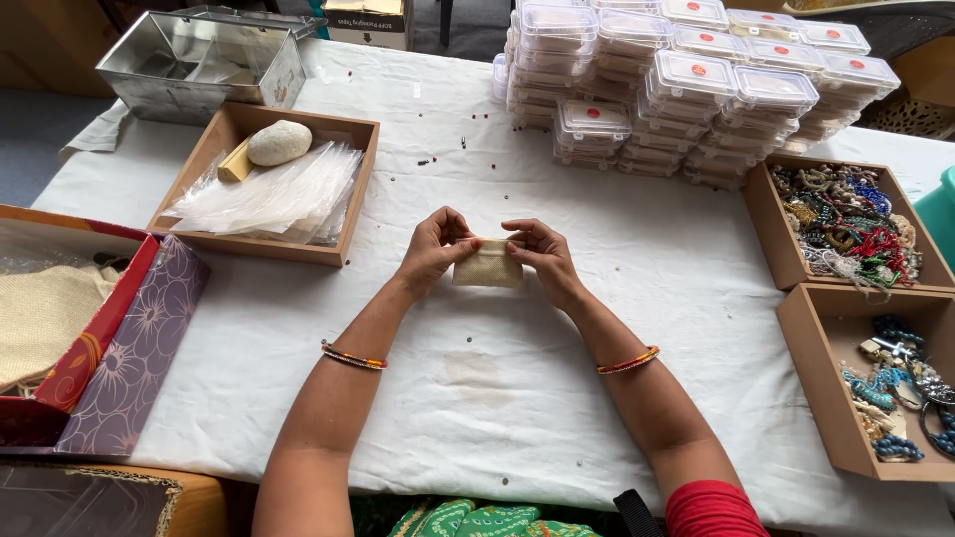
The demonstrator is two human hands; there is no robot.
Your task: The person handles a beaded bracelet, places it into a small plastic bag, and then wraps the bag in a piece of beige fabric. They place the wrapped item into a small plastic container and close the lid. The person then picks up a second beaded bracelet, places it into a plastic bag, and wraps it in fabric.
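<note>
Dead centre of the white-clothed worktop (557,398), a small beige woven-fabric pouch (487,267) is held just above the cloth, flat side up. Left hand (435,249) has its grip pinched on the pouch's upper left corner, thumb and fingertips closed on the fabric. Right hand (542,254) mirrors it, grip pinched on the upper right edge. Both wrists carry thin orange-and-red bangles, the left one (353,357), the right one (628,361).

Out at 10 o'clock from the pouch, a shallow wooden tray (343,189) holds a stack of clear plastic sleeves (274,199), with a smooth pale oval stone (280,142) and a small wooden block (236,163) lying on top, touching each other. Further at 10 o'clock, a shiny rectangular metal box (199,65) sits at the worktop's far corner. At 8 o'clock, a red-and-purple flower-patterned cardboard box (134,348) stands open, beige fabric (40,313) inside it.

At 1 o'clock, stacks of clear lidded plastic containers with red dots (686,85) are piled high. At 3 o'clock, a wooden tray of mixed coloured bead strings (846,219), and just beside it at 4 o'clock, a second wooden tray (811,378) with blue beaded pieces (895,388). Loose little beads (468,149) are scattered on the cloth at 12 o'clock.
</note>
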